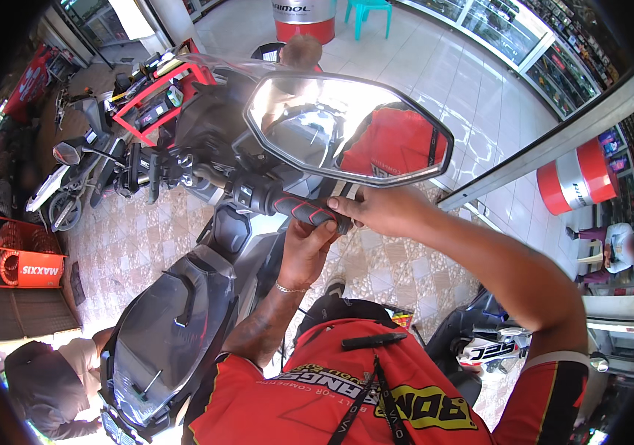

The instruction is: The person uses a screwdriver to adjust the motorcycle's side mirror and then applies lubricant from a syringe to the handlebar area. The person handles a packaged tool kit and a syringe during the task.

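A black handlebar grip with red lines [300, 208] sticks out from the handlebar of a grey scooter [246, 245]. My left hand [306, 254] holds the grip from below near its outer end, thumb and fingers closed on it. From the right, my right hand [385, 209] pinches the end of the same grip, its thumb lying on top. Part of its fingers are hidden behind the thumb and the grip. Just above both hands spreads the scooter's mirror [309, 130], reflecting a red shirt. Inboard of the grip sits a black switch housing [246, 195].
The scooter's dark seat [183, 334] extends toward the lower left, with a thin tool lying on it. Beyond the front stands a red tool rack [160, 104]. A person [57, 378] crouches at lower left; another motorcycle [480, 337] stands at right, below a red-and-silver drum [578, 176].
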A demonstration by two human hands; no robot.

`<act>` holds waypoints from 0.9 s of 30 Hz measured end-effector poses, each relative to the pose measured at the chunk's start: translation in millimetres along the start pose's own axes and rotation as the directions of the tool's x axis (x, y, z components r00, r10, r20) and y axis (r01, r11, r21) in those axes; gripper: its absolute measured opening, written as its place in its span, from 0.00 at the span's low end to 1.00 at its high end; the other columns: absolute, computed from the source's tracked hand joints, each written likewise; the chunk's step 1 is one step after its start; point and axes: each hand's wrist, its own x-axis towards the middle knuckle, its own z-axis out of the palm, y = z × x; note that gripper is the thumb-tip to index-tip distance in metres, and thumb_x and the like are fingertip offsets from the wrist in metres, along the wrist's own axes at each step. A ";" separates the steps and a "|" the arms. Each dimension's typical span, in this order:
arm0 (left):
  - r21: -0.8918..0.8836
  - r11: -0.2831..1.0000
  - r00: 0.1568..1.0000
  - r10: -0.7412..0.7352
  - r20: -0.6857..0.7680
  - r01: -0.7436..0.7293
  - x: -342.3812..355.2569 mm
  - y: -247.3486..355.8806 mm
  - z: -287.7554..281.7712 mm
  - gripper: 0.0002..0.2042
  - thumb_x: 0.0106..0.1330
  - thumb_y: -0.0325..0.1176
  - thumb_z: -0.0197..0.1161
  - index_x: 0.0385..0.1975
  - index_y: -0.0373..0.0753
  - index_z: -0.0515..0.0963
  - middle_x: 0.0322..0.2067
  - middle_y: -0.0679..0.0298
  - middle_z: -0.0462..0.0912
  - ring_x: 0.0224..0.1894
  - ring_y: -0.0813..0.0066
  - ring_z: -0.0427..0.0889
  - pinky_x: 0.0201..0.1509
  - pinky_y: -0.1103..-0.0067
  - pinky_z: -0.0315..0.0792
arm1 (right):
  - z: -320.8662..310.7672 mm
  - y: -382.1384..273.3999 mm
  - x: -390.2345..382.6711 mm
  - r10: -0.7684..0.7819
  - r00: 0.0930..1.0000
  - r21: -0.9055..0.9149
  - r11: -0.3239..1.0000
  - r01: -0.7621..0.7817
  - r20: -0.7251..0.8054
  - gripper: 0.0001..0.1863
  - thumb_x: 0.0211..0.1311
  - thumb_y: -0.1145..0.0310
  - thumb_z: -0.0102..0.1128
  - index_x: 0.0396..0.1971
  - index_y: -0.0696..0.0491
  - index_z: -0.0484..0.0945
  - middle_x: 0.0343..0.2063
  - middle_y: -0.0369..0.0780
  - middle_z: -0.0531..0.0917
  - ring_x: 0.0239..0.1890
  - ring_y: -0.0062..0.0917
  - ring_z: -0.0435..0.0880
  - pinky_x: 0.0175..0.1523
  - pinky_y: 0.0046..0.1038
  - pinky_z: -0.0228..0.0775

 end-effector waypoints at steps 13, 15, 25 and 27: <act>0.022 0.999 0.994 -0.035 -0.100 0.038 -4.9 7.5 6.1 0.19 0.63 0.26 0.68 0.54 0.33 0.76 0.41 0.69 0.81 0.40 0.84 0.76 0.42 0.83 0.70 | 17.6 2.5 -11.6 -0.137 0.960 0.095 0.982 0.164 -0.243 0.25 0.72 0.41 0.52 0.44 0.48 0.82 0.29 0.40 0.84 0.34 0.35 0.85 0.39 0.37 0.76; 0.030 0.999 0.995 -0.034 -0.093 0.037 -3.4 7.8 6.8 0.19 0.63 0.25 0.67 0.55 0.32 0.76 0.40 0.69 0.81 0.39 0.84 0.75 0.41 0.83 0.70 | 15.4 0.2 -10.0 -0.256 0.872 -0.008 0.960 0.278 -0.417 0.29 0.70 0.38 0.54 0.41 0.52 0.85 0.20 0.41 0.79 0.27 0.30 0.81 0.37 0.34 0.73; 0.068 0.995 0.994 -0.067 -0.081 0.073 -7.1 14.2 -2.4 0.23 0.63 0.23 0.71 0.57 0.31 0.73 0.46 0.61 0.86 0.49 0.74 0.83 0.59 0.74 0.74 | 46.4 13.8 -25.2 -0.029 0.999 0.438 0.898 0.046 -0.046 0.17 0.75 0.49 0.55 0.41 0.46 0.84 0.21 0.37 0.78 0.24 0.25 0.76 0.33 0.35 0.69; 0.066 0.996 0.997 -0.061 -0.048 0.064 -6.8 15.9 -3.8 0.25 0.63 0.24 0.71 0.59 0.30 0.71 0.47 0.59 0.87 0.49 0.74 0.84 0.59 0.74 0.74 | 49.7 16.7 -28.0 0.022 0.998 0.696 0.716 -0.056 0.058 0.23 0.74 0.45 0.55 0.36 0.51 0.83 0.21 0.35 0.77 0.22 0.17 0.72 0.27 0.25 0.63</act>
